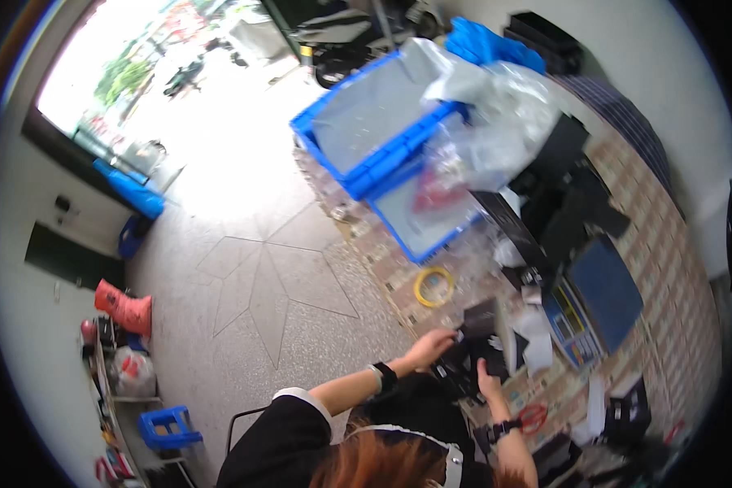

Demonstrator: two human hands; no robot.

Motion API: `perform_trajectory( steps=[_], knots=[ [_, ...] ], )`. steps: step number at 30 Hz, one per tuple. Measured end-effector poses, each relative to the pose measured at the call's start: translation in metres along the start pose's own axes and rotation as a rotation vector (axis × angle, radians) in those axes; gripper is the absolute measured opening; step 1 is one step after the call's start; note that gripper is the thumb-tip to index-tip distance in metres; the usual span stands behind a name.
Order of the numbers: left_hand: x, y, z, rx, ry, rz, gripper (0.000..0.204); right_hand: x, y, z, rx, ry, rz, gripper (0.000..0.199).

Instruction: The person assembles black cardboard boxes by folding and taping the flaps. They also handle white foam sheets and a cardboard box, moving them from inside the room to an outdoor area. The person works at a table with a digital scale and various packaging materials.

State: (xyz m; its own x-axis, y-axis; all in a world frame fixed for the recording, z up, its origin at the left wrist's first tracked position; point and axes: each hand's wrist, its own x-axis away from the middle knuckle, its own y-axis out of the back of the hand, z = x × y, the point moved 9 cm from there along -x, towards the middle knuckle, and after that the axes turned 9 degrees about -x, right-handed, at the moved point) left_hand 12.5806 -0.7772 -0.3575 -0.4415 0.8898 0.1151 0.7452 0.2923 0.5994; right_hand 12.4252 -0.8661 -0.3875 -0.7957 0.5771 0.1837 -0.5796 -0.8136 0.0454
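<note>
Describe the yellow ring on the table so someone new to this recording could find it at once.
Start at the stacked blue crates at the table's far end. Just in front of the lower crate, on the patterned tabletop, lies the yellow ring, flat and apart from the left hand. It is the only yellow, hollow round thing among black pieces and clear bags.

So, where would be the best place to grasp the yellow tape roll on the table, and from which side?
Grip the yellow tape roll at its rim, one finger through the open centre and the thumb outside. It lies flat as a ring, so coming from above probably works best. The side toward the left hand looks free; clear plastic bags and the blue crates crowd the far side.
</note>
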Motion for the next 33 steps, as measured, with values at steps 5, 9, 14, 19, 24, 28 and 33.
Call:
perform_trajectory(
  steps=[5, 9, 14, 19, 24, 28, 33],
  knots=[
    [0.024, -0.083, -0.047, -0.572, -0.292, 0.236, 0.055, 0.014, 0.034, -0.001, -0.138, -0.47, -0.303, 0.051],
    [0.028, -0.115, -0.016, -0.642, -0.386, 0.361, 0.078, 0.012, 0.04, 0.1, 0.514, 0.087, -0.119, 0.049],
    [-0.013, -0.042, -0.026, -0.469, -0.224, 0.352, 0.03, 0.012, 0.041, 0.04, 1.221, 0.292, 0.113, 0.044],
    [-0.015, 0.061, -0.071, -0.26, 0.014, -0.572, 0.032, 0.009, 0.039, 0.029, 1.38, 0.275, 0.111, 0.052],
    [-0.016, -0.096, -0.107, -0.75, -0.746, 0.401, 0.056, 0.004, 0.059, 0.036, 1.124, 0.044, 0.269, 0.048],
    [-0.021, -0.116, -0.071, -0.911, -0.846, 0.458, 0.055, -0.06, 0.15, 0.187, 0.505, -0.042, 0.141, 0.031],
    [-0.033, -0.116, -0.078, -0.817, -0.809, 0.48, 0.055, -0.162, 0.348, 0.292, 0.571, 0.147, -0.498, 0.03]
  ],
)
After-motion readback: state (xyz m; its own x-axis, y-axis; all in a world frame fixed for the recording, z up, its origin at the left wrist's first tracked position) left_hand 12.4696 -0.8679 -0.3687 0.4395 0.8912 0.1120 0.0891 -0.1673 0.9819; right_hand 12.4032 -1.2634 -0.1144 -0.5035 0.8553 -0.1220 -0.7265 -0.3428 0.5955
